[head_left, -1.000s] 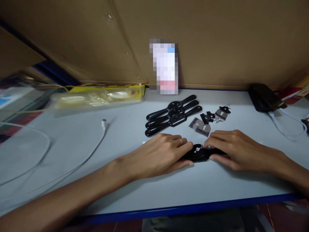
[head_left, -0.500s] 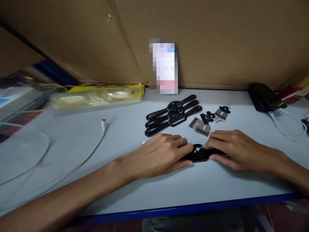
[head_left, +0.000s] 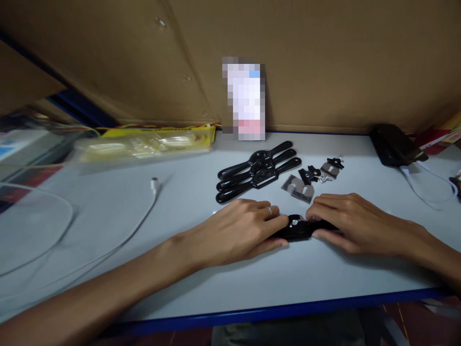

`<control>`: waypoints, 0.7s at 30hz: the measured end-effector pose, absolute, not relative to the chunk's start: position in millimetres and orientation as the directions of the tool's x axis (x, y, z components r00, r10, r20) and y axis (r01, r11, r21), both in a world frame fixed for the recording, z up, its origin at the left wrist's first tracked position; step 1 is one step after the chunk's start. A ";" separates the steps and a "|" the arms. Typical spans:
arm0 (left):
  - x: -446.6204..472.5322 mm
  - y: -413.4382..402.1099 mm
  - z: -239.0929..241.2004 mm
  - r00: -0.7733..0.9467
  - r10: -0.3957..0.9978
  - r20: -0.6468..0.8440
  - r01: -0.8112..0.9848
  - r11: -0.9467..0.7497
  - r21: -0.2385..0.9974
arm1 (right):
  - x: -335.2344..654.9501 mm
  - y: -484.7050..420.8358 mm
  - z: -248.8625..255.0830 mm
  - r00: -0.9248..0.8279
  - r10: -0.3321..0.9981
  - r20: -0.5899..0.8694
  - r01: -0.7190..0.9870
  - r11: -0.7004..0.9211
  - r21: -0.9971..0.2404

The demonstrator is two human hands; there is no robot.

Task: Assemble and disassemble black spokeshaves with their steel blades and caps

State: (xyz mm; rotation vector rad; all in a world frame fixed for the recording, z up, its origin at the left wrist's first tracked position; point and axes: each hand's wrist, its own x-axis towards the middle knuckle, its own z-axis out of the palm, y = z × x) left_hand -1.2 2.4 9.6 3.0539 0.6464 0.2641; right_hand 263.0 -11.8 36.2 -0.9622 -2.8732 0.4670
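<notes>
While both palms lie low on the pale table (head_left: 223, 283), the left hand (head_left: 239, 230) and right hand (head_left: 347, 221) each curl loosely over one end of a black handled tool (head_left: 297, 229), pinning it flat near the table's front edge between them.

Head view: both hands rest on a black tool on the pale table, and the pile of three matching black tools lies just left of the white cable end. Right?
Not quite. In the head view the pile of black tools lies right of the white cable end, not left. The rest holds: left hand and right hand both rest on the black tool on the pale table.
</notes>
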 end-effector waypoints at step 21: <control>-1.5 2.4 8.2 0.900 0.404 0.163 0.401 -0.914 0.053 | 263.6 -11.1 34.7 -0.817 0.576 0.002 0.552 0.784 -0.284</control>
